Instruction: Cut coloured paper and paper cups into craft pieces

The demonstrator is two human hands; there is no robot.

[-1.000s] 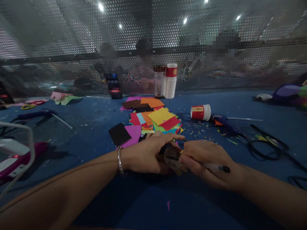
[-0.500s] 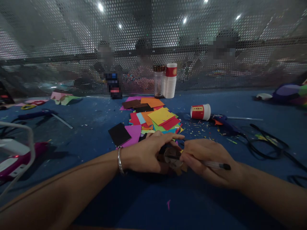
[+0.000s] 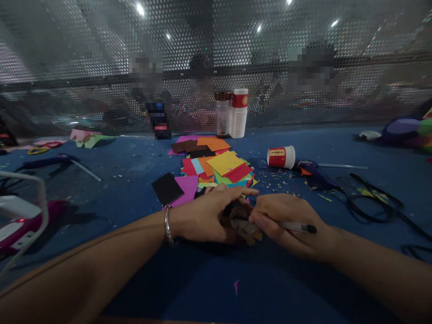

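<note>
Marking, it seems: right hand [image 3: 295,218] pinches the pen [image 3: 293,227], left hand [image 3: 205,217] grips the round piece [image 3: 242,230] from nine o'clock, and the next stroke wants steadiness.

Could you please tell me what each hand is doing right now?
Left hand: closed around a dark, round item.
Right hand: closed, holding a pen.

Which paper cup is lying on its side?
The lone cup beside the glue gun on the right; the others stand nested in a stack by the jar.
</note>
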